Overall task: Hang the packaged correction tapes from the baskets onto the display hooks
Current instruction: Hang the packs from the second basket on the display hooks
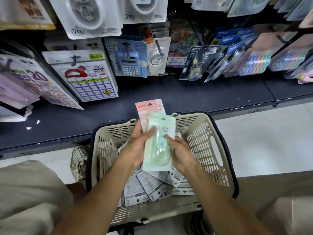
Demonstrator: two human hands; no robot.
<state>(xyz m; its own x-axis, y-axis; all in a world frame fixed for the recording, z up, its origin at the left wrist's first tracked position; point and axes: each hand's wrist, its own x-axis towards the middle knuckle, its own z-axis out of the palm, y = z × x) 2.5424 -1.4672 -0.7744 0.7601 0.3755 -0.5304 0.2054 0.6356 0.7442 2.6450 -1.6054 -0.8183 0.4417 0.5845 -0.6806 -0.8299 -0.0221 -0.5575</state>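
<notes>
Both hands hold a small stack of packaged correction tapes above a beige slotted basket (208, 133) that sits on the floor against a dark base shelf (194, 92).

The left hand (135, 148) grips the left edge of the stack; its fingers (149, 131) curl over the front of the green pack (159, 145). The right hand (181, 153) grips the right edge of the same pack, thumb on the front and the remaining fingers behind the card, out of sight. The green pack is blurred; a clear blister with a round mint-coloured tape wheel shows on its face. Directly behind it, and projecting above it, is a pink pack (149, 107). Its header carries a red triangular logo, a large Chinese character and the letters "PE"; the rest is covered.

Further loose packs (149, 185) lie in the bottom of the basket, most back side up, showing grey printed text too small to read.

Display hooks above the shelf carry other stock:
- A blue pocket calculator card (130, 60).
- A white correction tape card (157, 55) just beside the calculator.
- A dark pack (196, 61) marked "PET", tilted.
- Label sheets (88, 78) with a red logo.
- A purple pack (33, 77) printed "20".
- Two large white blister packs (89, 16) marked "76".
- Blue "M&G" header cards (235, 39) at the right.
</notes>
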